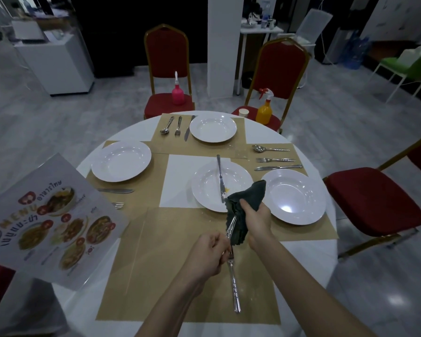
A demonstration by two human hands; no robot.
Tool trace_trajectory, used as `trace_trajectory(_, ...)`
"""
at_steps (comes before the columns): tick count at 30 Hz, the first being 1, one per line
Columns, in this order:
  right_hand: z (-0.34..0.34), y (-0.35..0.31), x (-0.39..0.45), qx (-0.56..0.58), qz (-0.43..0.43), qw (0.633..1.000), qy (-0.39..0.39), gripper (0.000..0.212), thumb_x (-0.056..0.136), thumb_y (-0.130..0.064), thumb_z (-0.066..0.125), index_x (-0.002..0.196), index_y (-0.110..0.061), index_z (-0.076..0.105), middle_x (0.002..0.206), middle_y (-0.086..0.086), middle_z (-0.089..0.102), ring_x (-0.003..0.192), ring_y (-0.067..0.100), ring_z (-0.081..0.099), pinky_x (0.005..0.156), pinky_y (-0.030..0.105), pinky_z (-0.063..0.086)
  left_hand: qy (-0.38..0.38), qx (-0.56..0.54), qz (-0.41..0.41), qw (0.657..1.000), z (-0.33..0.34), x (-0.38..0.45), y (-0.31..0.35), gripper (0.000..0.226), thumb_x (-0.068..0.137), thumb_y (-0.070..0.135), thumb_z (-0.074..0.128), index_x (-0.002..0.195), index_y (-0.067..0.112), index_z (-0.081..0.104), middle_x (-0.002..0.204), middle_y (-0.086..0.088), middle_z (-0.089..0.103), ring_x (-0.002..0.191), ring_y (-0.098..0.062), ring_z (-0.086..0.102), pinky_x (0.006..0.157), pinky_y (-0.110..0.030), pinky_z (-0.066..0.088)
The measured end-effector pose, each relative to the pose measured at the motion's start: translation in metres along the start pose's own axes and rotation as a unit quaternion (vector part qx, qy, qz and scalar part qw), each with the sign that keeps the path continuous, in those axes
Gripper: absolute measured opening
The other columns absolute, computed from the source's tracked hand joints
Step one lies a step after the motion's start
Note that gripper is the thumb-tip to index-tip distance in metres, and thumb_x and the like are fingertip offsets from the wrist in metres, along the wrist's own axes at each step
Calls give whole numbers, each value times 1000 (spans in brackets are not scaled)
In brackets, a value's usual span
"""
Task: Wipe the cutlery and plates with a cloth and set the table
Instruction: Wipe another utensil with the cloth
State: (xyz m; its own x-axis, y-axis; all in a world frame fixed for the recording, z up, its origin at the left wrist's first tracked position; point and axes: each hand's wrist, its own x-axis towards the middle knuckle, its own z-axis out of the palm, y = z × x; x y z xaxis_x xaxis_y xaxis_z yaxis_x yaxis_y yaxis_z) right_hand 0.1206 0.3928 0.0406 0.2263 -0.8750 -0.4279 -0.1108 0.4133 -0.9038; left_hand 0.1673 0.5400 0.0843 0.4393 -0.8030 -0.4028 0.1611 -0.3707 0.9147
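Note:
My left hand (208,254) grips the handle of a piece of cutlery (231,227) whose far end is wrapped in a dark grey cloth (246,198). My right hand (257,220) holds that cloth around it. A fork (234,285) lies on the tan placemat (156,276) just below my left hand. Beyond the cloth, a white plate (204,188) carries a dirty knife (220,178) and a yellow smear. Three more white plates sit at the left (120,160), far side (213,128) and right (293,197).
A spoon, fork and knife lie left of the far plate (178,126) and behind the right plate (275,159). A knife (116,190) and a menu card (51,222) are at the left. Red chairs ring the table; spray bottles (178,90) (265,110) stand on two.

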Motion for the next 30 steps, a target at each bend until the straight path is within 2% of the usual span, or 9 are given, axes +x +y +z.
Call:
trace_trajectory(2,6,9,-8,-1,4,1000,-8,10,86,-26,71,91,-18,67,89,5,74,85,24,70,83,42,57,9,6,1,1000,-1,5,1,25,99,12,44,76,7,52,51,1,43,41,-7,29,39,-18,21)
trace_trajectory(5,9,8,-16,37,23,998,-40,6,89,-13,68,84,-17,67,87,9,73,82,25,70,79,39,57,14,17,-2,1000,-2,5,-1,24,99,12,43,77,8,52,52,0,45,41,-7,29,39,-20,22)
trace_trajectory(7,5,3,-8,54,44,997,-24,4,88,-11,69,91,-10,68,89,12,72,83,27,69,79,39,57,4,24,-4,1000,1,1,-4,25,99,12,44,76,9,52,52,1,45,41,-7,29,39,-20,22)
trace_trajectory(9,0,1,2,55,49,997,-5,16,88,-13,70,102,-6,67,91,10,72,86,28,69,82,40,57,-4,23,-4,1000,4,0,-3,25,99,12,44,75,10,52,50,3,46,41,-7,30,39,-19,22)
trace_trajectory(14,-4,-8,9,71,32,997,11,24,90,-16,68,112,-6,63,102,10,71,93,27,68,87,42,55,-12,35,2,999,8,-1,4,25,98,12,44,74,11,52,48,6,46,39,-5,32,39,-18,24)
trace_trajectory(20,8,3,-37,28,21,993,-112,18,89,-16,70,103,-6,69,91,11,75,87,27,72,80,40,59,77,36,19,996,4,9,4,33,98,10,42,65,14,44,50,1,46,44,-11,33,43,-23,26)
trace_trajectory(25,3,-6,-25,60,38,992,-105,4,91,-16,67,90,-19,68,91,9,75,90,27,71,85,42,57,50,58,24,997,5,5,0,32,100,18,43,69,12,47,51,2,49,42,-9,33,43,-21,27)
trace_trajectory(27,5,-6,-25,35,13,994,-104,4,92,-20,66,92,-17,69,93,10,75,92,27,71,88,45,57,60,68,25,996,5,10,1,31,99,16,42,69,12,46,51,2,50,43,-9,35,43,-21,28)
trace_trajectory(30,6,-1,-39,-4,-25,989,-148,16,93,-20,64,104,-9,69,95,9,75,92,24,72,84,38,58,89,87,34,992,0,17,6,28,96,12,42,70,5,48,53,-6,57,46,-16,44,45,-24,35)
